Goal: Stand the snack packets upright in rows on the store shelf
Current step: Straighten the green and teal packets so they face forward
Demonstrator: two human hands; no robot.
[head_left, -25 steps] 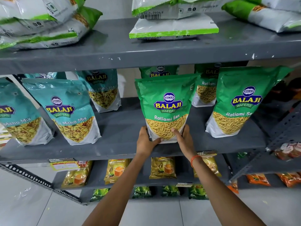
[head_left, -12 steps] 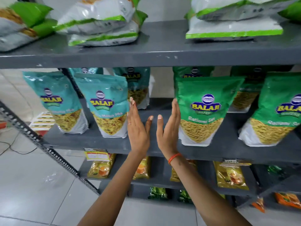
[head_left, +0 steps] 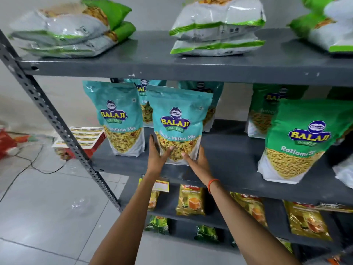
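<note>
A teal Balaji Mitha Mix packet (head_left: 178, 119) stands upright at the front of the middle grey shelf (head_left: 229, 169). My left hand (head_left: 156, 157) grips its lower left edge and my right hand (head_left: 196, 161) its lower right corner. A second teal packet (head_left: 119, 115) stands to its left, with two more teal packets behind them, partly hidden. To the right stand green Ratlami Sev packets: one in front (head_left: 299, 142) and one further back (head_left: 265, 109).
Green-and-white packets (head_left: 217, 29) lie flat in stacks on the top shelf (head_left: 172, 66). Yellow packets (head_left: 190, 200) stand on the lower shelf. A slanted perforated metal post (head_left: 49, 115) runs along the left. Cables and boxes lie on the tiled floor at left.
My hands left the green Ratlami Sev packet, moved left open through the gap, and now hold the teal Mitha Mix packet at its base. The view has shifted left.
</note>
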